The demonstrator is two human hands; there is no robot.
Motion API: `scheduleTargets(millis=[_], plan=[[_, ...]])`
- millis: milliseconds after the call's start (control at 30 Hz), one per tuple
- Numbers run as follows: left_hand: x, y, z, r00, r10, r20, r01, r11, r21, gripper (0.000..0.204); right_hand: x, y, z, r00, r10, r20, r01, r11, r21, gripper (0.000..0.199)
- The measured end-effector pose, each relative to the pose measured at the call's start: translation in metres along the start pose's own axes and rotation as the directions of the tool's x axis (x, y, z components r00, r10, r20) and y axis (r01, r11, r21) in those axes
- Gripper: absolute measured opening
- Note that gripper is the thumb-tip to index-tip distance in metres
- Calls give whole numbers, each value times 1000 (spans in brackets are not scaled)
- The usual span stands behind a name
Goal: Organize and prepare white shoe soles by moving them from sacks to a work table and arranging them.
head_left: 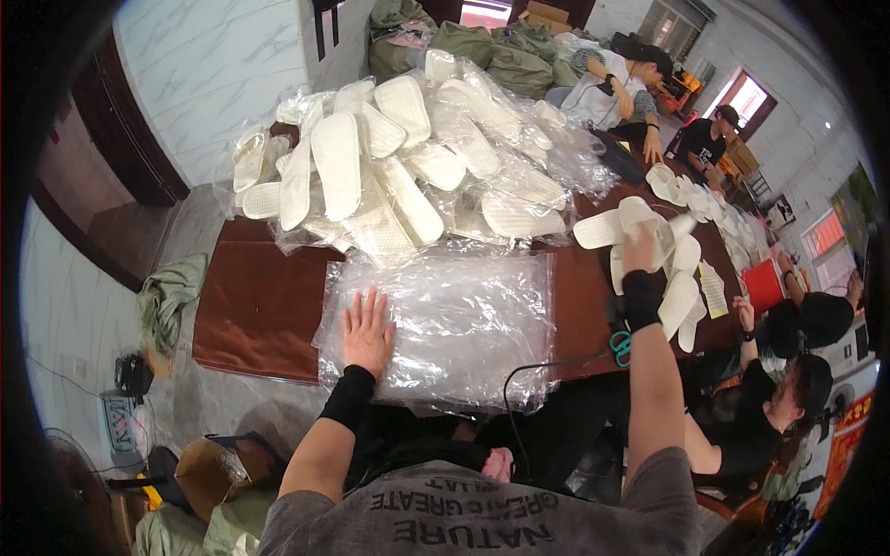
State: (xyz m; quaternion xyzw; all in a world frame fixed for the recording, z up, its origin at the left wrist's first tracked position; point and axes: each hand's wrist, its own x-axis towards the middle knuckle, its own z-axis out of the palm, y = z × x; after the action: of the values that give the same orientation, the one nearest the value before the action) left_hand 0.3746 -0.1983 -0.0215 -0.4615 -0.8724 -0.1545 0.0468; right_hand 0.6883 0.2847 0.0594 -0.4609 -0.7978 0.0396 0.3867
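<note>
My left hand (367, 332) lies flat, fingers spread, on the left part of a stack of clear plastic bags (464, 320) at the table's front edge. To the right, my right hand (637, 252) reaches in among loose white slippers (681, 295). It touches a slipper (640, 215) whose sole points away from me. The fingers of that hand are hidden by the slipper, so its grip cannot be made out. Beyond the bags rises a large heap of white slippers in clear bags (399, 185). Both my wrists wear black bands.
Teal-handled scissors (620, 347) lie right of the bags, near a black cable (519, 380). A yellow paper slip (713, 289) rests by the loose slippers. The brown table (246, 306) extends left. Co-workers (788, 408) sit along the right side; another person (616, 83) works at the far end.
</note>
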Motion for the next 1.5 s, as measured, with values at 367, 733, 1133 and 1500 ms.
scheduleTargets(millis=[367,733,1133,1500], plan=[[-4,-5,-7,999,-39,7,39,999,-8,56,-56,-224,96,801,-142,582,363,888,-282,60],[0,-1,-4,1000,-12,-28,12,1000,-19,57,24,-134,-7,991,-92,-98,101,991,92,27],[-7,-9,-2,999,-30,-38,30,999,-20,55,10,-218,-141,987,-156,49,113,868,484,27],[-4,-31,41,998,32,63,-45,976,214,69,-118,-349,11,740,-633,229,352,654,670,22]])
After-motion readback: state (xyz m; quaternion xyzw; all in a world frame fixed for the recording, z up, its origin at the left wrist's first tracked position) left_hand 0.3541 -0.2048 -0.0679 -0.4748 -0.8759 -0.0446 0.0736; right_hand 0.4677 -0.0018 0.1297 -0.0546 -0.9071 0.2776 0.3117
